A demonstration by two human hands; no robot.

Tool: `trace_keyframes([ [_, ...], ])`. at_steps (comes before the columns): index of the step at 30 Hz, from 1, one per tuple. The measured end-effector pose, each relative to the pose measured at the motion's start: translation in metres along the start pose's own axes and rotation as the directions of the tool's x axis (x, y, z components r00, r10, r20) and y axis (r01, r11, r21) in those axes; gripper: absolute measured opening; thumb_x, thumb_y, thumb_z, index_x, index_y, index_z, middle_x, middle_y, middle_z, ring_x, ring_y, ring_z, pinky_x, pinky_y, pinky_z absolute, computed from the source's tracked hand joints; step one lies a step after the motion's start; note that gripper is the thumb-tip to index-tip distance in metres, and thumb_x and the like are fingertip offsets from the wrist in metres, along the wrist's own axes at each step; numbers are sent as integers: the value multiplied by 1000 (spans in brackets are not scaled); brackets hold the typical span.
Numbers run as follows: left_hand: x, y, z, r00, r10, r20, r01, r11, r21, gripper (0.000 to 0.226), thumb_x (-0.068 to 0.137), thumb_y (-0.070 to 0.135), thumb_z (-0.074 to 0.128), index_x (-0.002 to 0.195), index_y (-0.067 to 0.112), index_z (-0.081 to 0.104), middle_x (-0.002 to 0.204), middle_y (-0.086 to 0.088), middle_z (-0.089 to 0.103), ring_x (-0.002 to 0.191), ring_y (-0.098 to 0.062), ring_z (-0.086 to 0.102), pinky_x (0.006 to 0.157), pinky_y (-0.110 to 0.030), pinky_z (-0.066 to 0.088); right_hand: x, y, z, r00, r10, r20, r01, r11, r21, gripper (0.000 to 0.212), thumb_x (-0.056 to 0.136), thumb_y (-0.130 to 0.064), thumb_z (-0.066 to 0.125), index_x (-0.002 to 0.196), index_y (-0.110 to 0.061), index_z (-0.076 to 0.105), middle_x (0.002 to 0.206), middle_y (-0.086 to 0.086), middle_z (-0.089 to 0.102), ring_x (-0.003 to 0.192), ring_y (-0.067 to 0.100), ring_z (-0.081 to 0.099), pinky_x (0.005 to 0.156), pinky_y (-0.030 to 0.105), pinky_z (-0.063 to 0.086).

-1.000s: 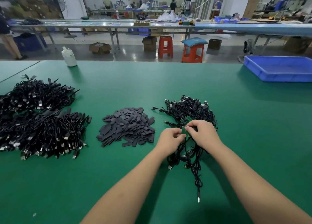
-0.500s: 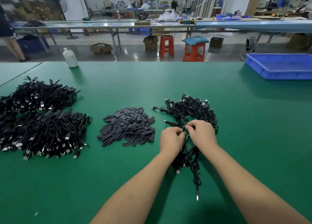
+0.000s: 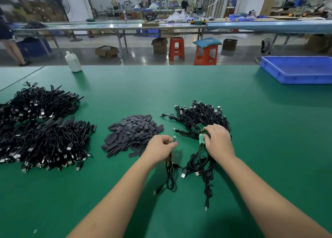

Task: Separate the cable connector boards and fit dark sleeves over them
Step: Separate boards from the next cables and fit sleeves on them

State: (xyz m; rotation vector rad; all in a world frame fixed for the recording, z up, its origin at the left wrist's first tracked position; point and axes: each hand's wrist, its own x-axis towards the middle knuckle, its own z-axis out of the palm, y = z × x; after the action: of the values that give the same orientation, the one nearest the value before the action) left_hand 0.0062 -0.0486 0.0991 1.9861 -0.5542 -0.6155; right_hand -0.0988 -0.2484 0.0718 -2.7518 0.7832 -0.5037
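Pinching a single small board (image 3: 174, 141) between thumb and fingertips, the left hand (image 3: 160, 147) is holding it up above the green table (image 3: 179, 87), with its black cable (image 3: 169, 175) hanging down from the grip and looping on the table below the wrist. Just to the right of that grip, the right hand (image 3: 218, 142) is curling its fingers over the strip of green boards (image 3: 201, 136) that are still joined, holding them down at the near edge of the cable bundle (image 3: 199, 117). More cables from that strip are trailing toward the person under the right wrist, their plugs lying on the table. The two hands are apart, with bare table showing between them.

To the left of the left hand, close beside it, the sleeves (image 3: 132, 133) are lying in a loose dark heap. Farther left of that, well apart from both grips, a large pile of cables (image 3: 41, 130) is spreading across the table. Beyond the right hand, far off toward the table's far right corner, a blue tray (image 3: 296, 70) is sitting; a white bottle (image 3: 73, 61) is standing at the far left edge.
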Motion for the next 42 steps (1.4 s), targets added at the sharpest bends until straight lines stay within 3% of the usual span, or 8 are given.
trace_keyframes([
  [2,-3,0,-1,1000,-12,11,13,984,-179,21,93,14,61,74,9,56,71,-10,60,59,-18,63,52,-31,55,-8,-18,1,994,16,-107,8,976,218,27,102,-21,49,122,-16,66,116,-2,69,103,12,61,93,27,47],
  [4,-4,-2,-1,999,-27,38,38,950,-309,22,95,8,59,74,9,50,72,-13,62,62,-22,66,51,-31,56,-19,-45,1,998,57,29,-64,869,491,26,104,-28,44,117,-22,67,101,-13,70,68,4,58,66,23,52],
  [9,-1,-16,-1,1000,0,14,4,960,-280,32,94,22,63,76,-4,57,67,-10,57,60,-17,57,57,-32,51,-45,-96,13,863,-6,506,-484,283,828,26,106,-34,41,103,-26,65,81,-7,75,63,12,67,68,30,61],
  [13,0,-36,-7,999,-32,8,33,977,-212,43,89,25,69,77,-13,54,66,-10,39,57,-16,30,50,-28,23,-58,-97,31,875,20,484,-445,431,785,19,103,-25,50,110,-18,66,78,1,65,45,8,43,45,29,43],
  [23,4,-60,-18,988,-143,52,152,912,-382,7,88,18,71,86,12,71,73,-2,71,53,-9,50,46,-18,35,-64,-107,52,816,134,563,-567,379,731,23,99,-21,57,100,-2,71,63,0,34,45,7,32,43,24,40],
  [27,12,-82,-38,930,-44,-366,105,983,148,25,95,33,60,77,18,69,77,4,70,68,-13,58,61,-25,40,-66,-112,51,727,140,673,-687,118,717,14,95,-12,60,99,-2,70,74,5,51,52,11,42,52,27,53],
  [34,9,-131,-66,892,-51,-449,310,793,524,27,94,40,60,114,22,63,115,-4,50,96,-24,57,75,-34,49,-68,-111,47,820,23,571,-482,564,670,19,95,-16,57,94,-2,70,74,4,64,62,17,55,66,32,54],
  [42,19,-115,-83,923,-212,-322,345,826,446,14,86,28,72,84,19,62,102,-3,58,75,-18,61,71,-32,51,-80,-112,58,786,15,618,-538,510,671,18,99,-15,54,96,-2,66,79,8,63,53,16,57,58,33,59],
])
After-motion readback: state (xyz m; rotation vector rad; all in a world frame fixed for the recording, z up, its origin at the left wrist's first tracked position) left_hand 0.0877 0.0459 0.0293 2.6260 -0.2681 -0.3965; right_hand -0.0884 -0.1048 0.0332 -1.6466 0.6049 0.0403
